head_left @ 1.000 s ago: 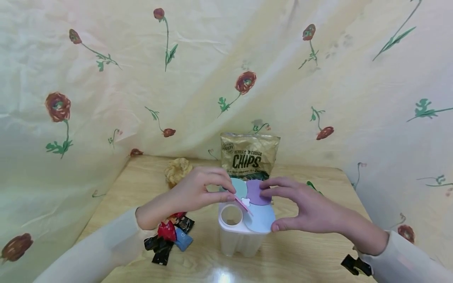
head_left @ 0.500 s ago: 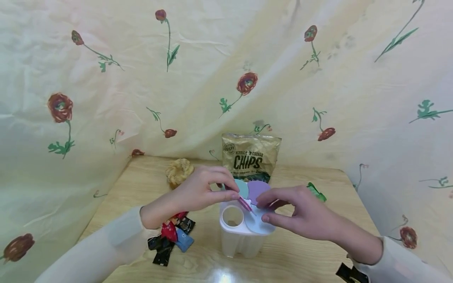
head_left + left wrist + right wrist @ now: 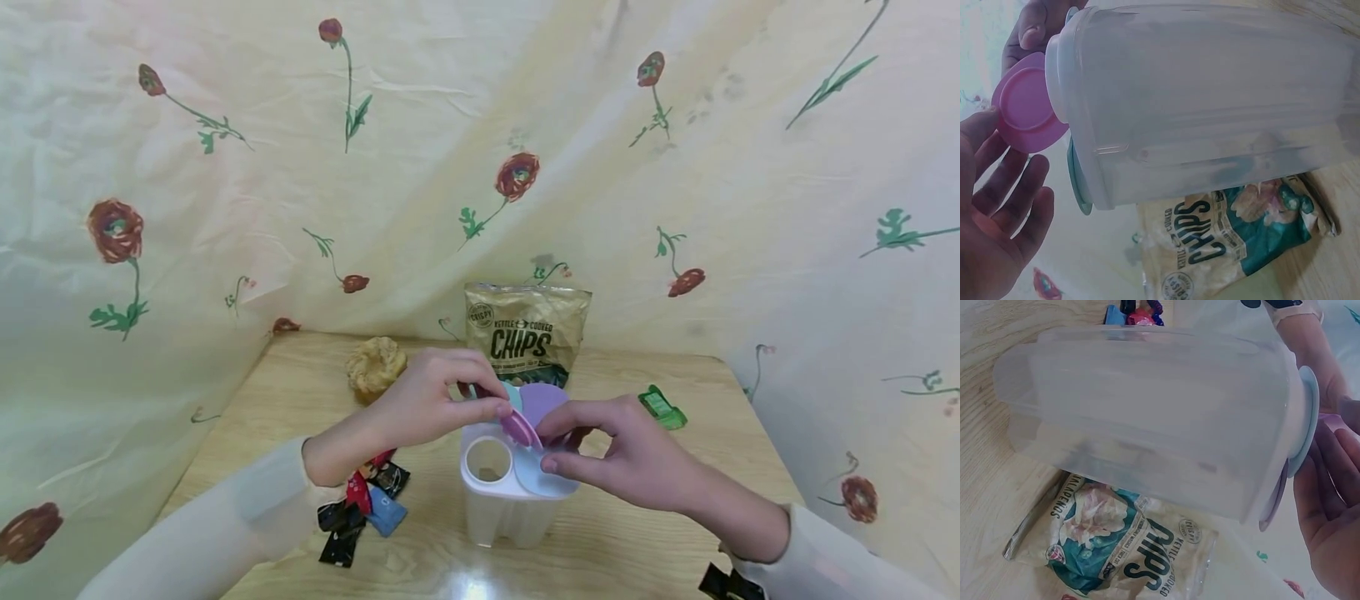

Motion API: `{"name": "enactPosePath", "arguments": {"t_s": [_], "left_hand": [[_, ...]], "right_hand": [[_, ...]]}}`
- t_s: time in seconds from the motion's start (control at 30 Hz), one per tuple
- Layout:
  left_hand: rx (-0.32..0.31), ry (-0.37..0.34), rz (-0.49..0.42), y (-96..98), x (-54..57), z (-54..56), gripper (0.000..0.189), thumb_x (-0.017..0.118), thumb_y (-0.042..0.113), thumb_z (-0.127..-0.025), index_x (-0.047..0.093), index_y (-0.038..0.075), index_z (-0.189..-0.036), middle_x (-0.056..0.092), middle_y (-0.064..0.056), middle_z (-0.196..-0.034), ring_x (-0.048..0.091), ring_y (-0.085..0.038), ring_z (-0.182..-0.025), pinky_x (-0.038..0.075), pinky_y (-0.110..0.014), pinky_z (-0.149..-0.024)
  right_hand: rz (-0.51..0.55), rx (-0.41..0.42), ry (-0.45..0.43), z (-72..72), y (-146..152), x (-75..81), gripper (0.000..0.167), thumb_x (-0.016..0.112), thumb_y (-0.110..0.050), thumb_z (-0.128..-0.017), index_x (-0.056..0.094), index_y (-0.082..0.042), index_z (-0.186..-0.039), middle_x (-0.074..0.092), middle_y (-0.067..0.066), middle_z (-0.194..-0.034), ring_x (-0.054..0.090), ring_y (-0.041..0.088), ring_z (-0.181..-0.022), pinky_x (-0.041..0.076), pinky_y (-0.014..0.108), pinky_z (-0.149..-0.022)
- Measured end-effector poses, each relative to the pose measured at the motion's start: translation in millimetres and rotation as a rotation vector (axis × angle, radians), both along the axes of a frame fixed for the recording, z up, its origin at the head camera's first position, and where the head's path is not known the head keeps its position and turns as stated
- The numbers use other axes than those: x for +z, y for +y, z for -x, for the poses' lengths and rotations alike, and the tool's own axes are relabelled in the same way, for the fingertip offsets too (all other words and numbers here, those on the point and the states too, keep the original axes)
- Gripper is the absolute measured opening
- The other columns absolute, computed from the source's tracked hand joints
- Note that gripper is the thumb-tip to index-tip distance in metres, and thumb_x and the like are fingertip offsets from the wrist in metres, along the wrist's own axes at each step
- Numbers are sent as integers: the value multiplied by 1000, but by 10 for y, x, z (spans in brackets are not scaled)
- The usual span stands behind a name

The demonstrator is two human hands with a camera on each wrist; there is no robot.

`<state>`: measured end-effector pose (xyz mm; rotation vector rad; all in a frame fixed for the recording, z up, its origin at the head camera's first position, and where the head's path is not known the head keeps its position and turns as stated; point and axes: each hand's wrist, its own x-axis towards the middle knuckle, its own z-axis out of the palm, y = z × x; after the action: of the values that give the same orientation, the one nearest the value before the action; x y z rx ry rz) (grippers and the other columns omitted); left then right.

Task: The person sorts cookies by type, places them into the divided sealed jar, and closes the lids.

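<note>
A translucent storage container (image 3: 498,512) stands upright on the table, its white top carrying teal, purple (image 3: 546,400) and pale blue lids (image 3: 546,482). One round opening (image 3: 488,459) at the front left is uncovered. My left hand (image 3: 427,400) pinches a pink lid (image 3: 1029,103) at its edge, holding it tilted above the top beside that opening. My right hand (image 3: 622,450) reaches over the pale blue lid, fingers bent loosely, fingertips right at the pink lid's lower end. In the left wrist view, the pink lid's round inner ring faces the camera.
A gold bag of chips (image 3: 528,333) stands behind the container. To the left lie a ring-shaped beige scrunchie-like thing (image 3: 375,368) and several small wrapped packets (image 3: 386,510). A green packet (image 3: 662,407) lies at the right, near the right forearm.
My right hand has moved left and inward from the container's right rim to the pink lid. The left hand has shifted slightly right, and the pink lid has turned to show more face.
</note>
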<state>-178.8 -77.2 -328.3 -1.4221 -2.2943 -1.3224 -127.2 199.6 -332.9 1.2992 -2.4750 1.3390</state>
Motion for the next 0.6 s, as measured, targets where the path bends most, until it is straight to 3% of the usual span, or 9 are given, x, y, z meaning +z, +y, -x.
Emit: {"name": "enactPosePath", "arguments": {"t_s": [0.37, 0.6], "left_hand": [[2, -23, -14, -12, -6, -29, 8, 80, 22, -91, 80, 19, -99, 72, 11, -94, 64, -3, -85, 55, -30, -69], [5, -102, 9, -118, -23, -22, 13, 75, 20, -96, 79, 15, -106, 72, 11, -98, 65, -6, -86, 56, -28, -72]], "right_hand": [[37, -30, 91, 3, -49, -45, 19, 85, -9, -84, 77, -19, -98, 76, -7, -88, 69, 5, -74, 57, 24, -65], [36, -47, 86, 3, -50, -60, 17, 85, -10, -84, 78, -20, -96, 76, -9, -86, 69, 4, -73, 57, 23, -64]]}}
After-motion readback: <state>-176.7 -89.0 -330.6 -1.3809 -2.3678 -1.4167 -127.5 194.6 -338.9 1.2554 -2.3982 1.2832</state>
